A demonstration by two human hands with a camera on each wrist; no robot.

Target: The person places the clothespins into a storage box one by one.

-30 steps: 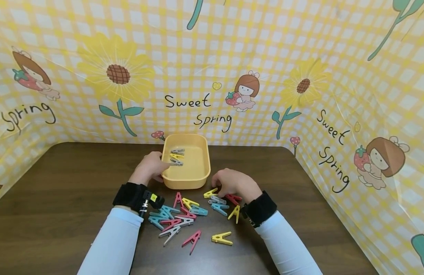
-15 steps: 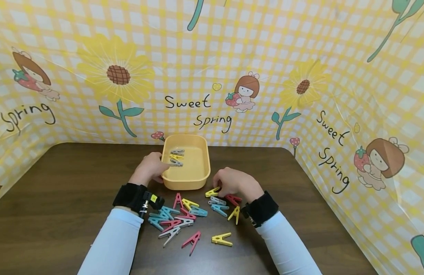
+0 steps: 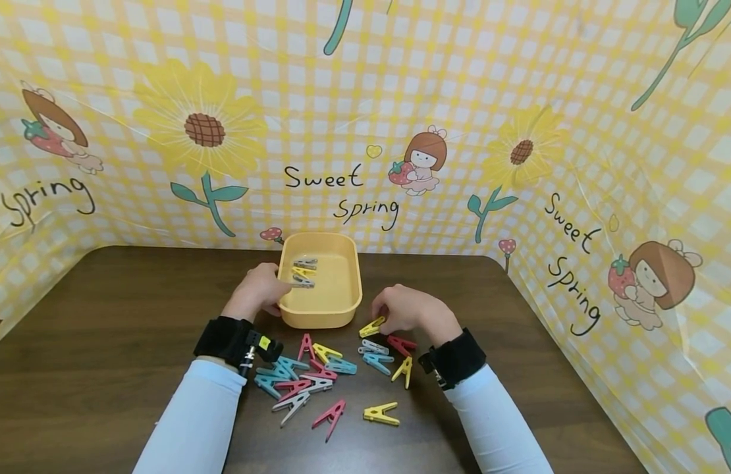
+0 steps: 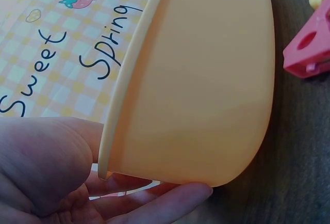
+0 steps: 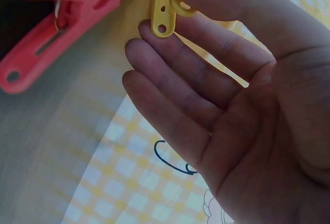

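Note:
My left hand [image 3: 260, 288] grips the left wall of a yellow plastic tub [image 3: 321, 319], thumb over the rim and fingers [image 4: 191, 195] against its outside. Inside the tub lie two grey clothespins [image 3: 303, 282] and a yellow one [image 3: 302, 270], in a row along the left. My right hand [image 3: 409, 308] is right of the tub's near corner, pinching a yellow clothespin [image 5: 161, 20] by its handle end between thumb and forefinger; the other fingers are extended. Just below that hand lie a red clothespin [image 3: 402, 345], a grey one [image 3: 374, 346] and a blue one [image 3: 377, 362].
A loose heap of pink, blue, grey and yellow clothespins [image 3: 303, 382] spreads on the dark wooden table [image 3: 134, 316] in front of the tub. Apart from it lie a pink clothespin [image 3: 330, 418] and two yellow ones [image 3: 380, 413]. Patterned cloth [image 3: 353, 99] hangs behind the table.
My right hand has shifted slightly right and away from me, carrying the yellow clothespin off its spot beside the grey one. The left hand and tub have stayed in place.

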